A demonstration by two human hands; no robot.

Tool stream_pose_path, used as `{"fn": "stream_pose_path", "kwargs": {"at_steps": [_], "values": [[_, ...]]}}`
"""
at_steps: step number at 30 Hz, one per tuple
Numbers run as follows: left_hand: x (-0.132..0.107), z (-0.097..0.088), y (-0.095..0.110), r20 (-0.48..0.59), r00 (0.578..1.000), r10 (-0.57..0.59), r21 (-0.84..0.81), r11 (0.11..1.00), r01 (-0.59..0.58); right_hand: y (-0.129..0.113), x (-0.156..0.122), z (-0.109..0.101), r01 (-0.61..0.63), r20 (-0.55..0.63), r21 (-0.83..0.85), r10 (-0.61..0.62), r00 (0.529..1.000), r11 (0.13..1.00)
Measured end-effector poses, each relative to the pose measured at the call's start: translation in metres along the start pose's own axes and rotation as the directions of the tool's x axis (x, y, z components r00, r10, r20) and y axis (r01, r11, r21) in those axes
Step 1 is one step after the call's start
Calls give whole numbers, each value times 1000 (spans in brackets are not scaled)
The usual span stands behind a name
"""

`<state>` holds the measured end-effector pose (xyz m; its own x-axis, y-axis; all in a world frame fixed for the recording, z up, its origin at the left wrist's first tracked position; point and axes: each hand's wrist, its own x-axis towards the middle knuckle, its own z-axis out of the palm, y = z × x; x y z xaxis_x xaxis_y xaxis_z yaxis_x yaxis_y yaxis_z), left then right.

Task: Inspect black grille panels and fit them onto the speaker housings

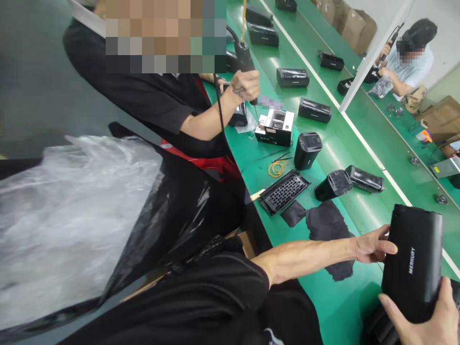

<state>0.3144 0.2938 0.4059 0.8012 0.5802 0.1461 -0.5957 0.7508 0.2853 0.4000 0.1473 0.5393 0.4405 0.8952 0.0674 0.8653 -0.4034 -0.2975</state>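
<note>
A black speaker (413, 263) with MERKURY printed on its smooth face is held up at the lower right, slightly tilted. My left hand (373, 245) grips its left side, thumb on the front and the other fingers partly hidden behind. From below, my right hand (427, 321) holds the bottom end, thumb on one side and fingers on the other. Under my left forearm lies a dark cloth (328, 220). Close by on the green bench are a small black cloth piece (293, 213) and a black perforated grille (284, 191).
Two upright black speakers (308, 151) stand ahead, with others lying along the green conveyor (319, 139). A co-worker's hand (246, 85) holds an electric screwdriver (245, 57) by a screw feeder (275, 128). Clear plastic bags (72, 215) fill the left. Another person works across the line.
</note>
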Motion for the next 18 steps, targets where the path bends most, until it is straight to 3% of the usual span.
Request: {"fn": "stream_pose_path", "kwargs": {"at_steps": [4, 18], "values": [[2, 7, -2, 19, 1000, 22, 10, 1000, -22, -17, -12, 6, -191, -80, -6, 189, 979, 982], [9, 18, -11, 69, 998, -4, 43, 999, 1, -1, -13, 0, -136, -115, 21, 138, 984, 990]]}}
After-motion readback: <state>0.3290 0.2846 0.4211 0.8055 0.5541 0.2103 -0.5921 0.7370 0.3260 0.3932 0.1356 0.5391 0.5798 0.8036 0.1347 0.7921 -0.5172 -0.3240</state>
